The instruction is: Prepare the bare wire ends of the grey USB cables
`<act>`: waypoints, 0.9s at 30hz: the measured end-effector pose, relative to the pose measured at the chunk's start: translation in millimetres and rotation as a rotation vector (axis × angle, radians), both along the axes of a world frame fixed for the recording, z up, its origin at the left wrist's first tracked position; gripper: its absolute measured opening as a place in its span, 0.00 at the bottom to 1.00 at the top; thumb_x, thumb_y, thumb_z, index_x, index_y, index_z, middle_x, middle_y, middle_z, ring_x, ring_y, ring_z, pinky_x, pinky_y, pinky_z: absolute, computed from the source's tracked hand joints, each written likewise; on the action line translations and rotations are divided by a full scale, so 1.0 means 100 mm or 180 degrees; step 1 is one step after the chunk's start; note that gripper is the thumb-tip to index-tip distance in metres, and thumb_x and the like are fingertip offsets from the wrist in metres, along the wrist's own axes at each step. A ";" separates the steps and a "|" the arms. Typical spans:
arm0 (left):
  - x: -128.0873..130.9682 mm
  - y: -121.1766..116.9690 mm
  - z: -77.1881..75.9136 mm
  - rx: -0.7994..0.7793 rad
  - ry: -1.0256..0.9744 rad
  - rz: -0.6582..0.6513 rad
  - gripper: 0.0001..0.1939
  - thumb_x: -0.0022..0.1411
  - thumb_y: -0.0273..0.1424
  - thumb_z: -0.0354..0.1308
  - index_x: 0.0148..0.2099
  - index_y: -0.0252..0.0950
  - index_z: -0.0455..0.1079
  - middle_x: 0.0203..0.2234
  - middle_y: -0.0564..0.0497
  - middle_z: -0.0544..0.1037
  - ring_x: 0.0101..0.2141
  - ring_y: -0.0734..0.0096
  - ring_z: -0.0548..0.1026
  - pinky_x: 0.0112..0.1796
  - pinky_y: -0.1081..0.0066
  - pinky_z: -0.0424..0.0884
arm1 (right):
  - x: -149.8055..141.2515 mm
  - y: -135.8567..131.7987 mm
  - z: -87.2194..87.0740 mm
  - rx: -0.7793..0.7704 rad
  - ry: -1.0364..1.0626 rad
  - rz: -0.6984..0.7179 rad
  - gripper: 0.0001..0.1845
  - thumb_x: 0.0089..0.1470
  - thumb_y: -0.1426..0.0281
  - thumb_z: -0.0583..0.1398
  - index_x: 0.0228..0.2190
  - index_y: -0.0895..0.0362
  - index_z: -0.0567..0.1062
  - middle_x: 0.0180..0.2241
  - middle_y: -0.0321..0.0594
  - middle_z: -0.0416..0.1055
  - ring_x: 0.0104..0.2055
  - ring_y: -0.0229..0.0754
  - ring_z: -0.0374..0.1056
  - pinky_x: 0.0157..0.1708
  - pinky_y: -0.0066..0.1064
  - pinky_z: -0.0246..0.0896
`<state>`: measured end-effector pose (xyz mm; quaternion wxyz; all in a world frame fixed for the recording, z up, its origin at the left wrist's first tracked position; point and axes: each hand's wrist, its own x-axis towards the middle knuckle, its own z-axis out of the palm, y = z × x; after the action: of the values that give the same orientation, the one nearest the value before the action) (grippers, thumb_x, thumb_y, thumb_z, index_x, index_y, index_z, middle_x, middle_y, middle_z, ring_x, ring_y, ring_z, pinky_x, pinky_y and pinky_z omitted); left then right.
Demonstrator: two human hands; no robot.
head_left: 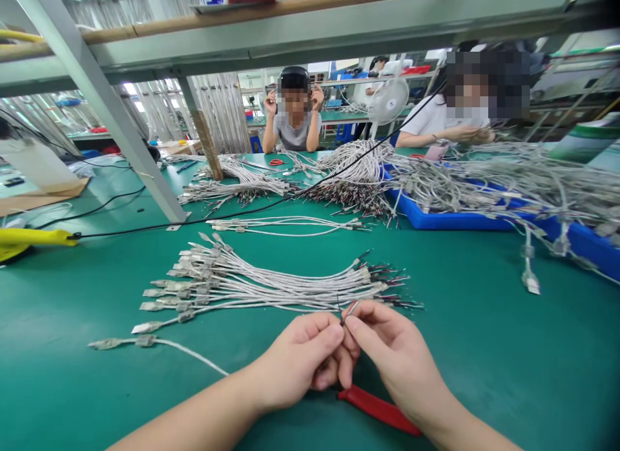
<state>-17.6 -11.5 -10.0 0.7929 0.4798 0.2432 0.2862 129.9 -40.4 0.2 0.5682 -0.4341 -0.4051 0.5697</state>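
Pinching wires (pixel 352 307) between left hand (pixel 305 354) and right hand (pixel 390 338).
Seemingly midway; cannot call cable row (pixel 290 287) beyond done or waiting.

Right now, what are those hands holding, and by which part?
The left hand and right hand pinch a white USB cable at its thin-wire end.

Workshop: green workbench (pixel 484 360), massed cables (pixel 290 282)

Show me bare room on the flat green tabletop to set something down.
Bare green tabletop lies right of the right hand, below the blue plastic tray, and between the yellow, black-corded handle and the row of thin white cables. Crowded: beyond the left hand, by those cables, and around the curved red handle.
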 end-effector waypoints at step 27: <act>-0.02 -0.03 0.12 -0.0038 0.0411 0.0059 0.17 0.62 0.43 0.57 0.35 0.33 0.65 0.17 0.56 0.70 0.14 0.85 0.51 0.16 0.77 0.45 | 0.11 0.06 -0.06 0.0143 -0.0110 0.0330 0.08 0.53 0.69 0.63 0.25 0.57 0.71 0.22 0.32 0.65 0.24 0.35 0.62 0.26 0.26 0.60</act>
<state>-19.8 -14.4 1.8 0.7758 0.4902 0.3000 0.2605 140.9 -34.2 -6.1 0.5404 -0.4095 -0.4495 0.5816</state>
